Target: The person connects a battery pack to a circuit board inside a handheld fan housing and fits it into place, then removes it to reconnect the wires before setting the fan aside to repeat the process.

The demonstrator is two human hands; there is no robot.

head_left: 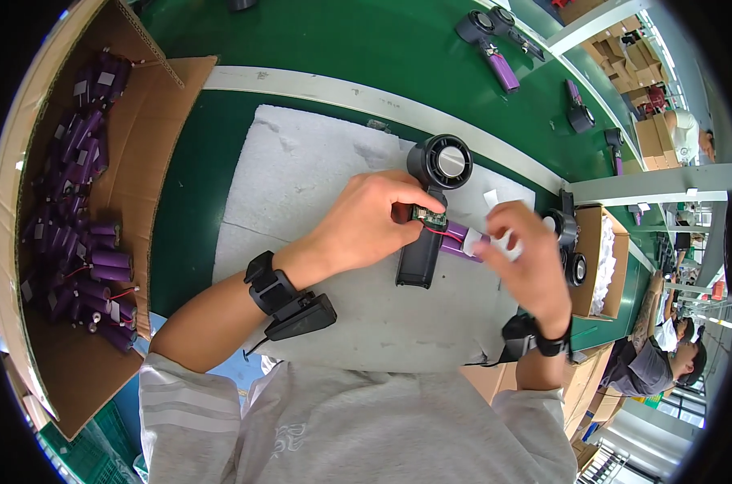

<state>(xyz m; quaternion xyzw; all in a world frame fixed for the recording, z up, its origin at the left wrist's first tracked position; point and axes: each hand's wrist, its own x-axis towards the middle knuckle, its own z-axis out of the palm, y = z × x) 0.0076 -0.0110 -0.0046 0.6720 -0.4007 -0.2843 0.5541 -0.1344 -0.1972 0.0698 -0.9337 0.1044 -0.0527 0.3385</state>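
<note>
Working over a green bench [184, 181], taking the black fan [448, 164] as landmark, on a pale foam mat [301, 185]. Seeing, well left of the fan, a cardboard box [168, 153] holding a heap of purple cells [79, 169]. Reaching in from the fan's left with the left hand [366, 218], pinching a small green circuit board [428, 216] just below the fan's head. Finding the fan's handle [418, 262] running toward the body, leaning slightly left. Keeping a purple-wrapped battery [460, 250] just right of that handle, lying crosswise to it, sloping slightly toward the body. Closing the right hand [534, 262], blurred, around a white piece [509, 244] at the battery's far right end; being nearer there than the left hand, yet not showing whether gripping the battery too.
</note>
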